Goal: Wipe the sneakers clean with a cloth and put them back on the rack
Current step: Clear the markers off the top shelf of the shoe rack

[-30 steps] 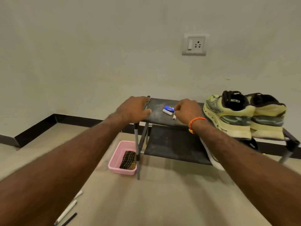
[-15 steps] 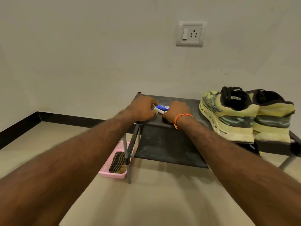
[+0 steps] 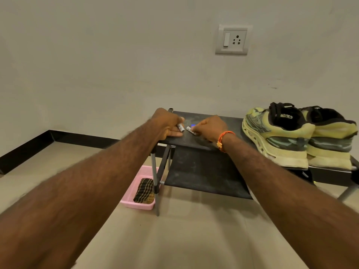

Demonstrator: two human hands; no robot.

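Two yellow-green sneakers (image 3: 279, 136) stand side by side on the right of the dark shoe rack's top shelf (image 3: 186, 139), heels toward me. My left hand (image 3: 167, 123) rests at the shelf's left end, fingers closed on a small white cylinder (image 3: 181, 127). My right hand (image 3: 210, 128), with an orange thread at the wrist, pinches a second small white cylinder (image 3: 190, 130), and a blue item (image 3: 193, 125) peeks out behind it. A dark striped cloth (image 3: 144, 191) lies folded in a pink basket (image 3: 128, 199) on the floor, left of the rack's front leg.
The rack's lower shelf (image 3: 204, 175) is dusty, with something white partly hidden under my right forearm. A wall socket (image 3: 233, 39) sits above the rack. Beige floor extends in front and to the left, bounded by a black skirting (image 3: 58, 136).
My view has moved closer to the rack. Both hands came together at the small items on the top shelf, and each now holds one white cylinder. The sneakers have not moved.
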